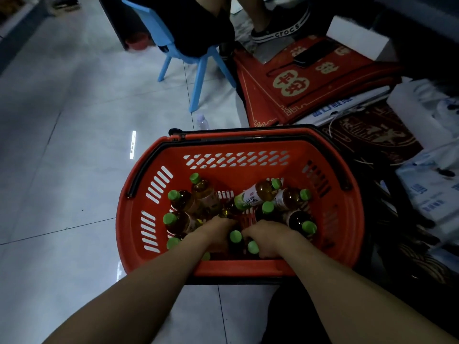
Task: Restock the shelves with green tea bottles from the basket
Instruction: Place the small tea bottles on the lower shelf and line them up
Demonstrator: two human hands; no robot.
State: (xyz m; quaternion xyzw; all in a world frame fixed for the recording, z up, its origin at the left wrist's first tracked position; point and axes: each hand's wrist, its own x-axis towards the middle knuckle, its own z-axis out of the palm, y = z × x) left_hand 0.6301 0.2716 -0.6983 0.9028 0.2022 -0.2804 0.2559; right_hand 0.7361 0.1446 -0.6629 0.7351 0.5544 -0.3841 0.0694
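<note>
- Our basket (248,268) sits on the floor (74,145) at six o'clock, with green tea bottles (258,194) lying inside.
- Our right hand (270,240) curls round a green-capped bottle (252,247).
- Our left hand (216,232), at its nine o'clock, digs among the bottles; we cannot tell its grip.

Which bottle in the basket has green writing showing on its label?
The bottle lying on its side at the red basket's far middle, cap pointing right; only its white label shows green characters.
</note>
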